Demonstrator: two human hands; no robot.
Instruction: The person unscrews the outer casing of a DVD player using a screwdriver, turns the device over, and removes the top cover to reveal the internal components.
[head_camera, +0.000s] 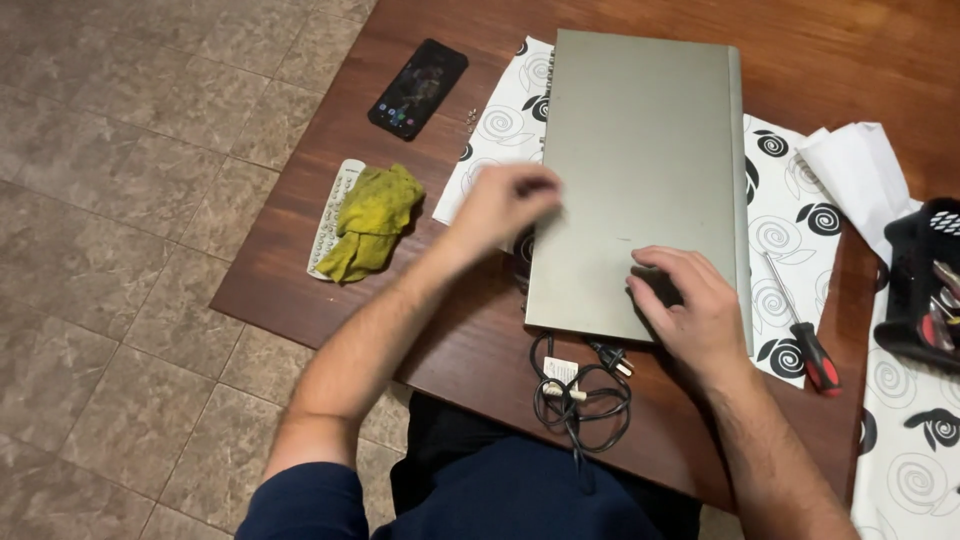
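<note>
Cover still on the grey device (640, 170), screwdriver (805, 335) lying untouched; right hand (690, 305) flat on top, blurred left hand (505, 200) at its edge, grip unclear

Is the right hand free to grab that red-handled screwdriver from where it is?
Probably yes: the right hand lies flat on the grey metal case, and the screwdriver lies just beside it on the patterned cloth, nothing between.

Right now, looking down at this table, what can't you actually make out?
- Left hand: motion-blurred in the head view, so its grip cannot be told.
- Remote control: mostly hidden under the yellow cloth.
- Black basket: cut off by the right edge; contents unclear.
- Small screws beside the phone: too small to count.
- Grey box: only its plain lid shows under the right hand.
</note>
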